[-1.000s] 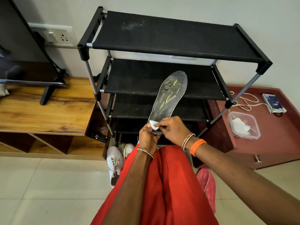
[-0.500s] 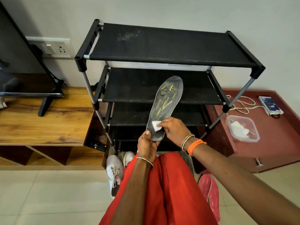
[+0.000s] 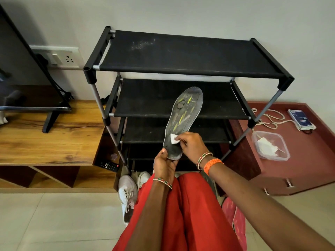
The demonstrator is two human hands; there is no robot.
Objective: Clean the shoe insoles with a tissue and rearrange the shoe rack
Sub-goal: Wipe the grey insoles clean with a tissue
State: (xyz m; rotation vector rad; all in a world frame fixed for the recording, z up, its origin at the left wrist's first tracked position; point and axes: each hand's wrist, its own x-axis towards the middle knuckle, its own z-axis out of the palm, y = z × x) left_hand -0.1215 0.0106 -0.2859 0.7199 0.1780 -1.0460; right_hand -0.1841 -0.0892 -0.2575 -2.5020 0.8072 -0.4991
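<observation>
1. Step in hand: wiping the long grey foam insole with yellow-green streaks [image 3: 184, 120], which is held upright in front of the black fabric-shelved shoe rack on grey metal tubes [image 3: 181, 57], toe end up.
2. The left hand [image 3: 165, 166] grips the heel end of the insole from below, fingers curled round its edge; this is the anchor for every stroke.
3. The right hand [image 3: 192, 145] pinches a small folded white tissue [image 3: 174, 138] against the lower part of the insole face, fingertips bent onto the paper.
4. Good practice, as judged here: stroke lengthwise from heel toward toe, press lightly so the thin sheet does not buckle, and refold the tissue once its face looks soiled. The dark round patch near the toe probably needs extra passes.
5. Spare tissues lie in a clear square plastic box [image 3: 271, 145] on the maroon cabinet at right, well apart from the hands.
6. Hard to make out: the reverse side of the insole; the lowest rack shelves, lost in shadow behind the hands.
7. The white lace-up sneaker [image 3: 126, 193] on the floor is partly hidden by the red garment, as is a pink item at lower right, which is hard to identify.
</observation>
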